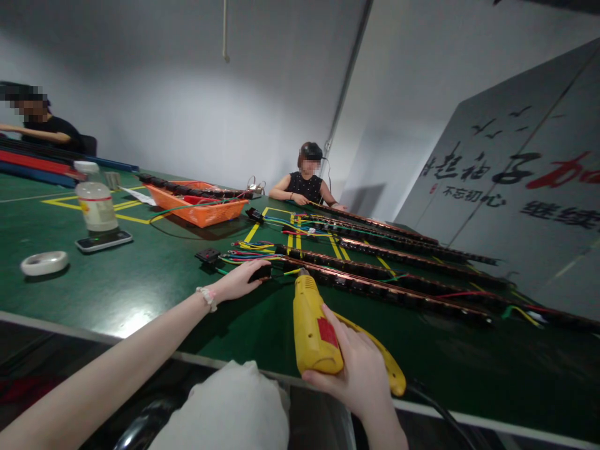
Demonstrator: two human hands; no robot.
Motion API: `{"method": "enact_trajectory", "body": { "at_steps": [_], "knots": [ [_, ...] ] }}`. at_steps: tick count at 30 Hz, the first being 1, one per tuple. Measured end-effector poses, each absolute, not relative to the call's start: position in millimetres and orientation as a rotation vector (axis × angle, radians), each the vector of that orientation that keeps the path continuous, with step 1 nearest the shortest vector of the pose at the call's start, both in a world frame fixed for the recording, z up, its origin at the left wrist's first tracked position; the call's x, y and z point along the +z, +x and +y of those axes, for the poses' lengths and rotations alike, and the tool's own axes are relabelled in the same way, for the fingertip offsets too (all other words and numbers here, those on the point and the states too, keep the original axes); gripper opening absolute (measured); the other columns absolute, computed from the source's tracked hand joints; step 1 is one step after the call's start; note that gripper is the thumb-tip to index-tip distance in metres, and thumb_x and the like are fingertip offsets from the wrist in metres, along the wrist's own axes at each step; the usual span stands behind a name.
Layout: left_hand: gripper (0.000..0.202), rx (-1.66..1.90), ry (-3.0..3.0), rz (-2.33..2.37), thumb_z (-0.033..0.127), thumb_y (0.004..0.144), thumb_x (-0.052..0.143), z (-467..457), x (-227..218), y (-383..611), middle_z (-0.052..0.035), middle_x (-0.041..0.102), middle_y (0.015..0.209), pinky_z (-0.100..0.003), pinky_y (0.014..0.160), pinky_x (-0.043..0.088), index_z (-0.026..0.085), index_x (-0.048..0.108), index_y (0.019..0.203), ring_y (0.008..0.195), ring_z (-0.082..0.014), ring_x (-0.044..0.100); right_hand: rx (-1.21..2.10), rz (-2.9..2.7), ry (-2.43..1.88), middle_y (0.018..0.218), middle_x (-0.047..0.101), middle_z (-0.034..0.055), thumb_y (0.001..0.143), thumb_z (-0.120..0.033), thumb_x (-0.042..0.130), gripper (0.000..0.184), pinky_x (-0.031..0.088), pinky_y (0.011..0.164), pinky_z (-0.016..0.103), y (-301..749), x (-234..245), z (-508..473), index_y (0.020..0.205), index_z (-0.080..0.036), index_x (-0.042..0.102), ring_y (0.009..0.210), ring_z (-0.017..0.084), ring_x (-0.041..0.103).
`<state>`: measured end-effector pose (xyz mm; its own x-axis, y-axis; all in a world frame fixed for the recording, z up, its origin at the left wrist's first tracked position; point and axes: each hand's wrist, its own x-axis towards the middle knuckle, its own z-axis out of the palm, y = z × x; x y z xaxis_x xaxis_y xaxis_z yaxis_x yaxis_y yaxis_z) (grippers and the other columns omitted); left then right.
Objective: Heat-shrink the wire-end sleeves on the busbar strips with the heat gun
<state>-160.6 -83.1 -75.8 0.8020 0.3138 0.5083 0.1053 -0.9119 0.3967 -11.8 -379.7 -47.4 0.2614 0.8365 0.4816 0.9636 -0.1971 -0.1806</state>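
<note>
My right hand (359, 356) is wrapped around a yellow heat gun (309, 325) with a red patch on its side. Its metal nozzle (304, 272) points away from me, at a green-and-yellow wire (291, 272) beside the nearest long bar (375, 284). My left hand (241, 281), with a bracelet at the wrist, grips a small black block (260, 272) from which the wire seems to come. Bundled coloured wires (248, 255) lie just beyond my left fingers, beside a black socket-like piece (209, 256). The bar is dark with copper strips along it.
Several more bars (412, 256) stretch across the green table (154, 281). An orange basket (201, 214) holds similar parts. Left are a bottle (97, 203), a phone (104, 240) and a white ring (44, 264). One person (307, 184) sits opposite, another (51, 131) far left.
</note>
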Motion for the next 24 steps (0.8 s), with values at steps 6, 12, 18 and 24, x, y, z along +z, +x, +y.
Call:
{"method": "enact_trajectory", "body": {
  "at_steps": [6,12,18,24],
  "knots": [
    [0.049,0.846,2.681,0.345,0.024,0.086,0.051,-83,-79,-157,-0.0119,0.052,0.135,-0.042,0.106,0.038,0.018,0.043,0.134,0.125,-0.0234,0.048,-0.417,-1.640,-2.072,0.108,0.064,0.0081,0.057,-0.050,0.075,0.098,0.044,0.084,0.042,-15,-50,-379,0.141,-0.022,0.034,0.095,0.029,0.060],
    [0.059,0.891,2.666,0.300,0.019,0.086,0.049,-84,-79,-154,-0.0085,0.043,0.143,-0.041,0.109,0.035,0.022,0.031,0.142,0.130,-0.0213,0.042,-0.285,-1.695,-2.058,0.108,0.064,0.0083,0.051,-0.053,0.078,0.106,0.042,0.088,0.043,-34,-48,-375,0.141,-0.021,0.033,0.096,0.030,0.058],
    [0.053,0.857,2.670,0.312,0.013,0.084,0.046,-82,-81,-155,-0.0090,0.048,0.139,-0.039,0.109,0.035,0.020,0.039,0.136,0.128,-0.0204,0.045,-0.144,-1.769,-1.987,0.112,0.062,0.0084,0.042,-0.058,0.080,0.116,0.039,0.093,0.042,-49,-49,-372,0.142,-0.020,0.033,0.101,0.030,0.056],
    [0.052,0.862,2.650,0.299,0.014,0.083,0.048,-77,-83,-156,-0.0091,0.050,0.137,-0.040,0.109,0.036,0.021,0.041,0.134,0.126,-0.0207,0.047,-0.118,-1.790,-1.971,0.106,0.063,0.0065,0.044,-0.065,0.077,0.118,0.041,0.088,0.043,-48,-44,-372,0.144,-0.023,0.029,0.095,0.029,0.057]
  ]
}}
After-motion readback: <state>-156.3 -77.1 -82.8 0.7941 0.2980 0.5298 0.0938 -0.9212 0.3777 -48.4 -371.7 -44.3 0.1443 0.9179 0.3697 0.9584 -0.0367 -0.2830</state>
